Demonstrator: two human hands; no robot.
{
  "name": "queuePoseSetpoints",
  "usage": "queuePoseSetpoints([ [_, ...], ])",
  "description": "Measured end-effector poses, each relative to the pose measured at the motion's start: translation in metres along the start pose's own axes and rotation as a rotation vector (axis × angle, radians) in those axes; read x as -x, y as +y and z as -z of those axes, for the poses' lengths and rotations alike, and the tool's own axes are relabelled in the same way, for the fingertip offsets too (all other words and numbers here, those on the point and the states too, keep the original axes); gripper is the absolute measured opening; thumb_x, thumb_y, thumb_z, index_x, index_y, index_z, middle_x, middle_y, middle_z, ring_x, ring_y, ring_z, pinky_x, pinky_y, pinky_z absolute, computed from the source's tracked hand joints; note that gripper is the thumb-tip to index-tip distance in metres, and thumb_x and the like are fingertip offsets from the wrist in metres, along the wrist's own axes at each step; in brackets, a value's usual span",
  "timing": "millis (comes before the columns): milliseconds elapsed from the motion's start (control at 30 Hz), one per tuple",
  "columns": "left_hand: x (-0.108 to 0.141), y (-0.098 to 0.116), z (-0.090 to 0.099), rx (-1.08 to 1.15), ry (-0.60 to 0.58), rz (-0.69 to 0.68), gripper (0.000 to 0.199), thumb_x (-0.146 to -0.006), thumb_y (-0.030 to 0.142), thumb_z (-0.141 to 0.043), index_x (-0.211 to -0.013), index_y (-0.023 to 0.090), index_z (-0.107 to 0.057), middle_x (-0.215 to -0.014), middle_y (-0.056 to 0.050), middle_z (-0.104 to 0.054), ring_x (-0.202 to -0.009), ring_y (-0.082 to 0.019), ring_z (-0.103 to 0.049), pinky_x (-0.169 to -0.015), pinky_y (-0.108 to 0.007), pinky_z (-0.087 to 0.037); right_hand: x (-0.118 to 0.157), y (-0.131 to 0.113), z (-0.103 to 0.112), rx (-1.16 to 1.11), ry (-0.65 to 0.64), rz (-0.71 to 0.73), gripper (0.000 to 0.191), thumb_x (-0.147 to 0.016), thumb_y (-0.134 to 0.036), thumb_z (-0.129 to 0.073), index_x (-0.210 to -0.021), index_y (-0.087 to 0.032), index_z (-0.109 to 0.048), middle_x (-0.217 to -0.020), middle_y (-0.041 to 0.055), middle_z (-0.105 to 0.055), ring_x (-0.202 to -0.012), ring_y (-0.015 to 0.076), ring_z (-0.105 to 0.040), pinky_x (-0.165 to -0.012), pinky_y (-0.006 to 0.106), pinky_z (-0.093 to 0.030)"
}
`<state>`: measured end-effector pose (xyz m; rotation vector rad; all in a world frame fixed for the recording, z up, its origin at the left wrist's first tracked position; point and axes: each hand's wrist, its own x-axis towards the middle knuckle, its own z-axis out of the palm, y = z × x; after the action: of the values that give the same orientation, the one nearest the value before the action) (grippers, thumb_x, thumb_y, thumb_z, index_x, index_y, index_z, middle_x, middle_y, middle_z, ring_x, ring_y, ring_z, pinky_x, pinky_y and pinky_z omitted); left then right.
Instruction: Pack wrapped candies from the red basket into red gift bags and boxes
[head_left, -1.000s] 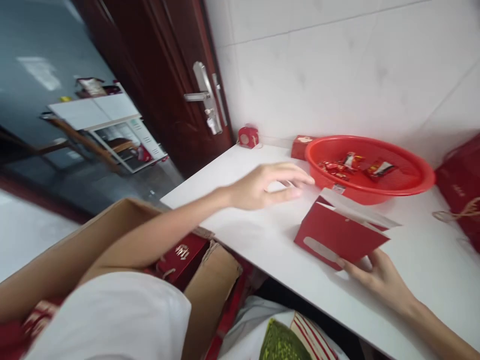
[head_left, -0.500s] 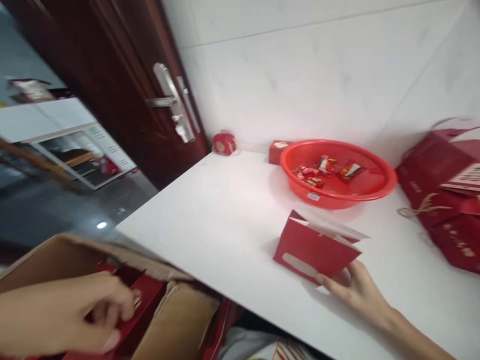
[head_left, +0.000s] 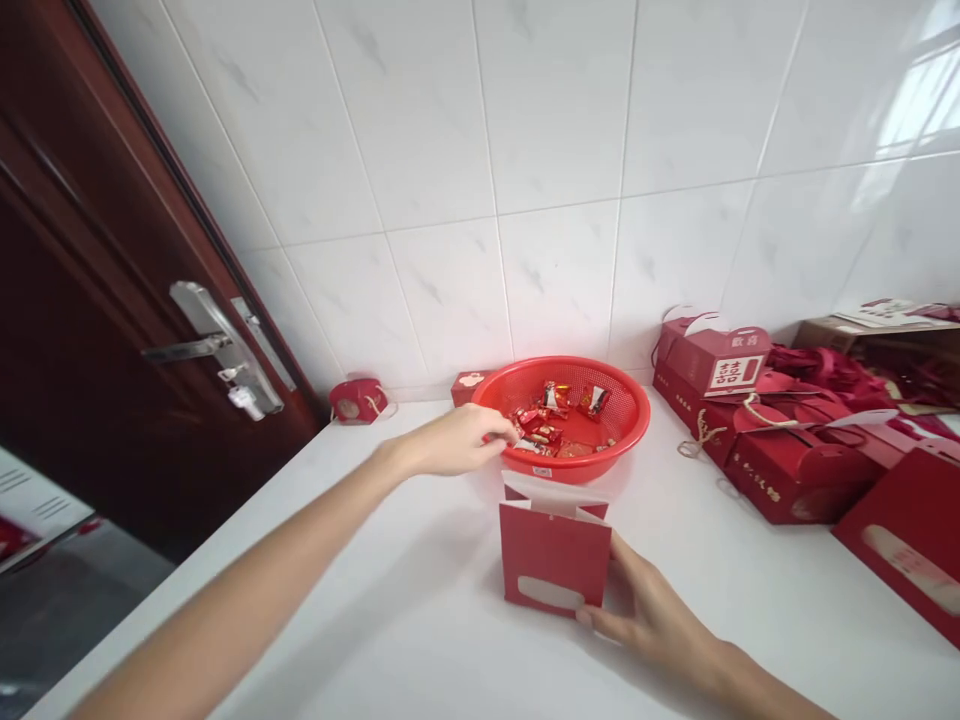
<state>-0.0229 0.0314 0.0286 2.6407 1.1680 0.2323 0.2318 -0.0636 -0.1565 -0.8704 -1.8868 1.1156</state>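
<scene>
A red paper box (head_left: 555, 550) with an open top and a pale oval window stands upright on the white table. My right hand (head_left: 645, 610) grips its right side, thumb at the lower front corner. Behind the box sits a red plastic basket (head_left: 637, 420) with several wrapped sweets (head_left: 555, 400) inside. Over the basket's left rim reaches my left hand (head_left: 469, 440), fingers curled together; whatever they hold, if anything, is too small to make out.
Closed red gift boxes (head_left: 802, 470) and another red box (head_left: 907, 550) lie at the right. A small red box (head_left: 360, 400) and a red carton (head_left: 466, 387) stand by the tiled wall. A dark door (head_left: 112, 250) is at the left.
My left hand has moved from the cardboard carton to the basket. The red box, still held by my right hand, now faces the camera more squarely. The view has swung right.
</scene>
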Motion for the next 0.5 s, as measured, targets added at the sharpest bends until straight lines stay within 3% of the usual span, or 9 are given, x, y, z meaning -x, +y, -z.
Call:
queuePoseSetpoints([
  [100,-0.07,-0.014,-0.025,-0.114,-0.286,0.23,0.039,-0.087,0.038,-0.061,-0.12,0.022,-0.073,-0.128,-0.012,-0.073,-0.115,-0.03,-0.068,-0.092,-0.035,-0.053,-0.001,0.004,-0.001,0.019,0.017,0.015,0.071,-0.091,-0.045,-0.066,-0.153,-0.022,-0.039,-0.149,0.0175,-0.055,-0.134,0.0345,-0.056,-0.11,0.051,-0.047],
  [167,-0.103,-0.019,-0.044,-0.179,-0.451,0.447,0.064,-0.067,0.042,-0.08,-0.127,0.024,-0.069,-0.137,-0.015,-0.067,-0.121,-0.038,-0.064,-0.09,-0.04,-0.055,-0.002,0.006,-0.001,0.044,0.034,0.029,0.073,-0.09,-0.044,-0.067,-0.154,-0.022,-0.039,-0.147,0.018,-0.056,-0.133,0.0356,-0.056,-0.109,0.052,-0.048],
  [233,-0.125,-0.021,-0.061,-0.18,-0.493,0.453,0.078,-0.052,0.035,-0.088,-0.127,0.026,-0.069,-0.133,-0.015,-0.069,-0.109,-0.038,-0.07,-0.08,-0.04,-0.058,-0.003,0.009,-0.001,0.071,0.045,0.037,0.076,-0.087,-0.045,-0.068,-0.154,-0.023,-0.039,-0.146,0.0174,-0.057,-0.132,0.0358,-0.057,-0.109,0.051,-0.048],
  [300,-0.139,-0.025,-0.074,-0.179,-0.474,0.423,0.082,-0.045,0.028,-0.09,-0.124,0.024,-0.07,-0.123,-0.016,-0.074,-0.1,-0.037,-0.072,-0.075,-0.039,-0.058,-0.004,0.012,-0.001,0.086,0.043,0.029,0.077,-0.087,-0.044,-0.069,-0.154,-0.025,-0.038,-0.144,0.0165,-0.058,-0.13,0.035,-0.058,-0.108,0.049,-0.049],
  [367,-0.147,-0.033,-0.08,-0.16,-0.416,0.384,0.072,-0.047,0.028,-0.09,-0.117,0.021,-0.072,-0.114,-0.014,-0.076,-0.095,-0.035,-0.073,-0.074,-0.036,-0.058,-0.005,0.015,0.0,0.085,0.04,0.026,0.076,-0.086,-0.043,-0.069,-0.153,-0.025,-0.039,-0.142,0.0161,-0.058,-0.128,0.0343,-0.059,-0.106,0.047,-0.05],
  [500,-0.162,-0.06,-0.075,-0.103,-0.149,0.357,0.058,-0.081,0.045,-0.071,-0.132,0.021,-0.06,-0.136,-0.014,-0.064,-0.11,-0.029,-0.069,-0.086,-0.032,-0.055,-0.005,0.017,0.001,0.071,0.022,0.045,0.075,-0.084,-0.039,-0.07,-0.152,-0.025,-0.04,-0.142,0.0157,-0.058,-0.126,0.0332,-0.059,-0.106,0.046,-0.049],
])
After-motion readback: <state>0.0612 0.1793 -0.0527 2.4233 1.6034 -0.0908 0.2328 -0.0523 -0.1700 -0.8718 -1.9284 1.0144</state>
